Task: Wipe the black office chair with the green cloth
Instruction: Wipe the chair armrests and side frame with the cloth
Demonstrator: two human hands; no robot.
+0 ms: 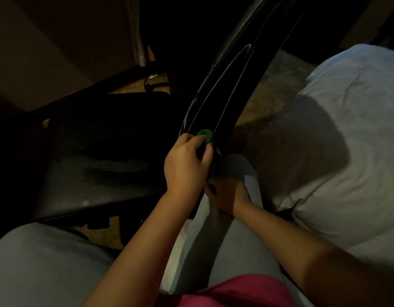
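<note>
The black office chair (227,89) shows thin pale lines along the edges of its back, and its seat (98,147) carries dull grey scuffed streaks. The green cloth (206,134) is vivid on top and darker below. The bedding (346,151) is plain white. The trousers (231,244) are light grey and the top (236,291) deep pink. The floor (282,83) seems mottled tan in the dim light.

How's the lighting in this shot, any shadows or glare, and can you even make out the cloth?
Head view: very dim; the black office chair nearly merges with the dark room, thin highlights tracing its back's edges. Head view: the green cloth shows only as a small patch by the left hand. Head view: a broad shadow crosses the white bedding.
</note>
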